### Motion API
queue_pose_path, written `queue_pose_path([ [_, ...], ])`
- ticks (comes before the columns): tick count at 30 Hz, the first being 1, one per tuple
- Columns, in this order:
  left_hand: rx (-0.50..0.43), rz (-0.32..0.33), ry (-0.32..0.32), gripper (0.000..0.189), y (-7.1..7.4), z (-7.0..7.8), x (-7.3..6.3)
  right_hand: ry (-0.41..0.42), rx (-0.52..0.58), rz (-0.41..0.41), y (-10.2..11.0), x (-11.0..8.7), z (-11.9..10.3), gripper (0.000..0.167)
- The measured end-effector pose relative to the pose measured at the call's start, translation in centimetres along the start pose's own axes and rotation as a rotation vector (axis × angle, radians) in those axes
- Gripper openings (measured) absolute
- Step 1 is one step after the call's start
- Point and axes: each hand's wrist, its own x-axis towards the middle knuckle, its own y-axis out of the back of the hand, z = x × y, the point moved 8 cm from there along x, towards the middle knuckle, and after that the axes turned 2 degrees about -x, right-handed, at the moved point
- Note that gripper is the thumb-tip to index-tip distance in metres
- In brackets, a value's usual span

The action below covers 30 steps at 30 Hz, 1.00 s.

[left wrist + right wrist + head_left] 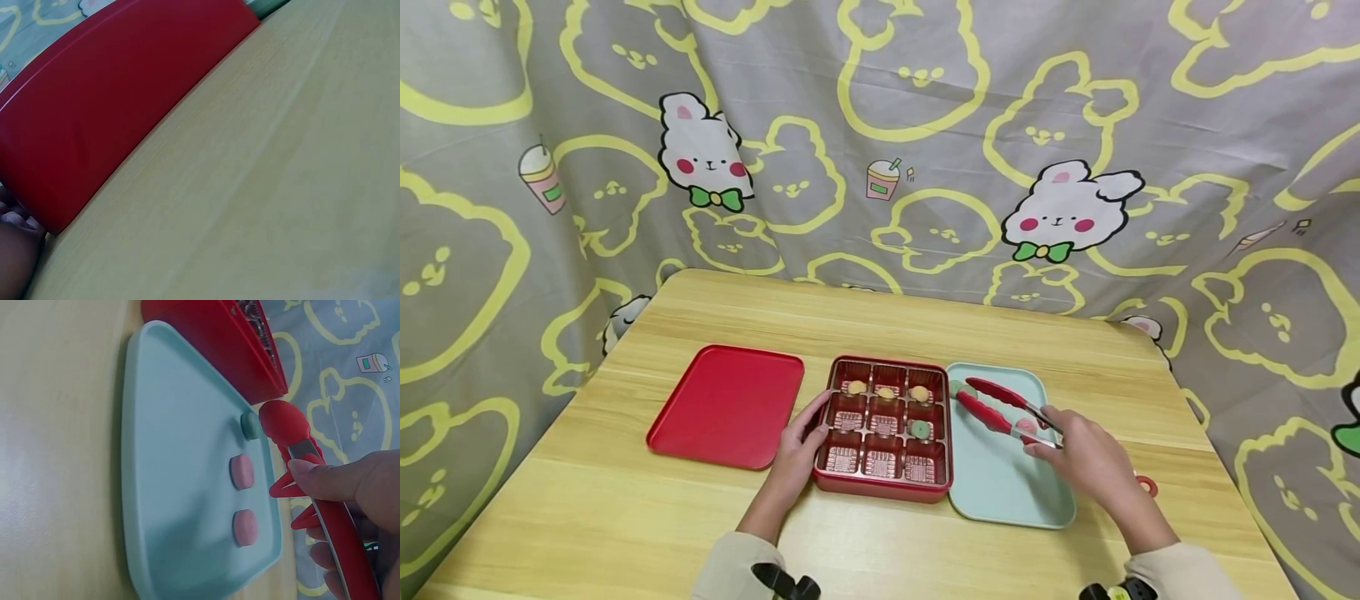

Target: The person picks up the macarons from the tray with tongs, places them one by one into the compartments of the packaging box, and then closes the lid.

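My right hand (1090, 458) holds red-tipped tongs (992, 415) over the pale blue tray (1007, 492), their arms spread apart. Right by the tong tips is a green macaron (250, 426) at the tray's edge beside the box. Two pink macarons, a nearer (245, 527) and a farther one (241, 472), lie on the tray in the right wrist view. With fingers and thumb extended, my left hand (795, 454) touches the left side of a red box (883, 486). Its divided insert bears yellowish macarons (886, 392) along the back row and a green macaron (920, 429) in the middle row's right compartment.
A red lid-like tray (730, 408) lies left of the box on the wooden table (865, 550). A small red ring-shaped thing (1147, 485) shows behind the right wrist. A patterned curtain (820, 167) hangs along the table's back and sides.
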Motion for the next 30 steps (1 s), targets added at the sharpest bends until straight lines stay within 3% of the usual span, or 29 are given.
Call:
queue_pose_path([
  [11, 0.000, 0.001, -0.008, 0.052, 0.0, -0.1, 0.0, -0.006, 0.026, -0.002, 0.9, 0.1, -0.8, 0.068],
  [30, -0.020, -0.003, -0.004, 0.052, 0.0, -0.1, 0.0, 0.066, 0.061, 0.028, 0.7, -0.2, -3.6, 0.062],
])
